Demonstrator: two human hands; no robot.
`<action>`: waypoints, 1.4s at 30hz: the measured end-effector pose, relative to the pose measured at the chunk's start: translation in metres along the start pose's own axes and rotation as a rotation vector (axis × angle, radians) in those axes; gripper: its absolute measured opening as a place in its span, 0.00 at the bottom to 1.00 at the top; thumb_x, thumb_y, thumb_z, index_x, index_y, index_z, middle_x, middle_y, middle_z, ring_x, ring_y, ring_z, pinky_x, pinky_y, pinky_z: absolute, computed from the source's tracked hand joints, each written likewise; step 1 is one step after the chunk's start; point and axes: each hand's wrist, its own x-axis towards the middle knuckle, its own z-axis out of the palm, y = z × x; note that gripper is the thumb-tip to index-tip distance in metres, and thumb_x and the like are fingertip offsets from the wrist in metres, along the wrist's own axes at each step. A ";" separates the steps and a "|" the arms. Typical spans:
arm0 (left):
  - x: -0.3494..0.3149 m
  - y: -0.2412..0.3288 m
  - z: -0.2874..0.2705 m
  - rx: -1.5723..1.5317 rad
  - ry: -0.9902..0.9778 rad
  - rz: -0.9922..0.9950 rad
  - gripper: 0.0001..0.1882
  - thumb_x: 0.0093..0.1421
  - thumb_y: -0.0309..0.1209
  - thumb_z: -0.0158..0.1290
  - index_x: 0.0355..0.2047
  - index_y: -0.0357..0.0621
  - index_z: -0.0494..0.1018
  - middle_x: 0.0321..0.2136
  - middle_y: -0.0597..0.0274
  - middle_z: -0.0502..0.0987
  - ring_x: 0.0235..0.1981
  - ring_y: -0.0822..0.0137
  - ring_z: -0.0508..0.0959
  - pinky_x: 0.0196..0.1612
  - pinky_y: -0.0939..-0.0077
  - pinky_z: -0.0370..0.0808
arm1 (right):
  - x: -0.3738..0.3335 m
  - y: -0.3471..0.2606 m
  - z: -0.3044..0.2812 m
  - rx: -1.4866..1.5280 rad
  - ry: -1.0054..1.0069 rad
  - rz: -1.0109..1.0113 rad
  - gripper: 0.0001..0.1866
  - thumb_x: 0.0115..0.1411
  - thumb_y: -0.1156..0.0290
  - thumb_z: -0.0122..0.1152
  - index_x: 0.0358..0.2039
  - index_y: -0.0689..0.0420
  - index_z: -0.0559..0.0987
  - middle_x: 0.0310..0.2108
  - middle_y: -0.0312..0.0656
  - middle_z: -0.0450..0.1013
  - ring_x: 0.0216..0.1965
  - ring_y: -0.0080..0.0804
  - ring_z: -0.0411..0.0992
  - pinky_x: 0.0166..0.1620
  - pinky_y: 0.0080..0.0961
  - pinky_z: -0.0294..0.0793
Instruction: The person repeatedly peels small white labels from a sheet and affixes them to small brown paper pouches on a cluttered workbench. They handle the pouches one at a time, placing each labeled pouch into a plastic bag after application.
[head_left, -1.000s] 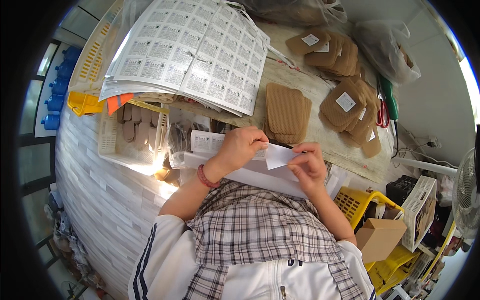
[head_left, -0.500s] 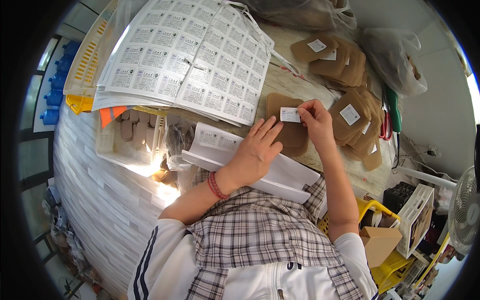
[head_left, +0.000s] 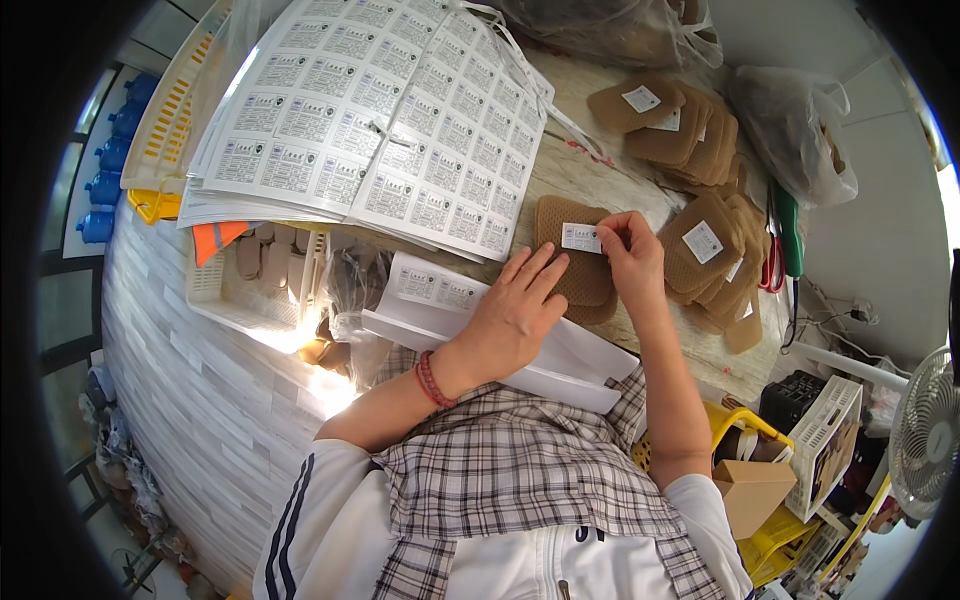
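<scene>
Labelled pads [head_left: 700, 240]: many. Your right hand [head_left: 632, 262] pinches a label [head_left: 581, 238] onto the pad [head_left: 575, 262]; left hand [head_left: 515, 318] flat, steadying. Sheets [head_left: 400, 130] remain.

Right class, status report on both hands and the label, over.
Left hand flat, steadying the brown pad. Right hand pressing the white label onto it. Nothing in the way.
</scene>
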 end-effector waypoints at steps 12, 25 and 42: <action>0.005 0.002 -0.005 -0.040 -0.010 -0.011 0.03 0.55 0.21 0.46 0.26 0.35 0.69 0.64 0.35 0.60 0.64 0.38 0.63 0.66 0.42 0.59 | -0.005 -0.008 0.005 -0.074 0.050 -0.051 0.04 0.61 0.77 0.61 0.34 0.62 0.76 0.27 0.41 0.76 0.29 0.26 0.74 0.36 0.26 0.75; 0.004 0.005 0.001 0.097 -0.037 -0.004 0.03 0.56 0.23 0.46 0.29 0.37 0.70 0.59 0.37 0.67 0.63 0.40 0.64 0.68 0.44 0.55 | -0.022 -0.019 0.022 -0.481 0.267 -0.291 0.23 0.58 0.70 0.64 0.54 0.59 0.72 0.43 0.46 0.71 0.36 0.44 0.76 0.36 0.38 0.78; -0.007 0.004 0.006 0.099 -0.005 0.035 0.04 0.60 0.25 0.48 0.30 0.37 0.70 0.61 0.40 0.66 0.66 0.41 0.60 0.68 0.42 0.54 | -0.012 -0.001 0.012 -0.433 0.558 -0.660 0.08 0.49 0.76 0.71 0.32 0.51 0.84 0.35 0.36 0.73 0.31 0.34 0.71 0.35 0.28 0.73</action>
